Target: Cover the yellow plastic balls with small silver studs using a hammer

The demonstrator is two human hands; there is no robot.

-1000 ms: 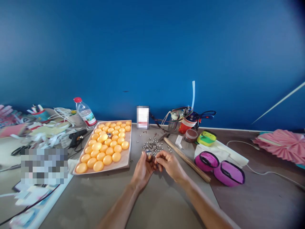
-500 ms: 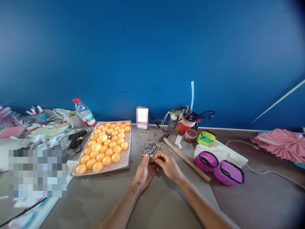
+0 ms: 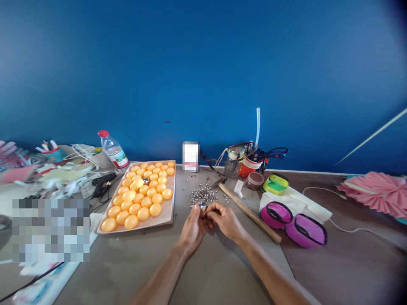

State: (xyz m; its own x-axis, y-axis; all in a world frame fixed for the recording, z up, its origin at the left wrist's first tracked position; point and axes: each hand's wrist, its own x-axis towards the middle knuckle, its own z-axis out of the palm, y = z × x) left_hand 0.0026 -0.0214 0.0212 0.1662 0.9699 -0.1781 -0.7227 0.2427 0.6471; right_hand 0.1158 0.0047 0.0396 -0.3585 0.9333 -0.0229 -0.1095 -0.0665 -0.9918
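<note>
My left hand (image 3: 193,228) and my right hand (image 3: 224,219) meet at the middle of the table, both closed about one small shiny metallic piece (image 3: 202,206). My fingers cover most of that piece, so its exact kind is hidden. The thumb and forefinger of my right hand pinch at its right side, while my left hand cups it from below and the left. Just beyond the fingertips lies a loose pile of small silvery metal beads or bells (image 3: 205,195). To the left, a shallow tray (image 3: 170,214) carries several orange balls (image 3: 144,213).
A wooden stick (image 3: 251,214) lies right of my hands. Behind it stand a small round tub (image 3: 255,181), a red cup (image 3: 248,167) and a glass jar (image 3: 231,169). Purple mesh pieces (image 3: 305,231) sit further right. A bottle (image 3: 113,151) and black glue gun (image 3: 103,184) are left.
The view has shifted very slightly. Both hands keep nearly the same pose around the small metallic piece, and the pile and tray look the same.
</note>
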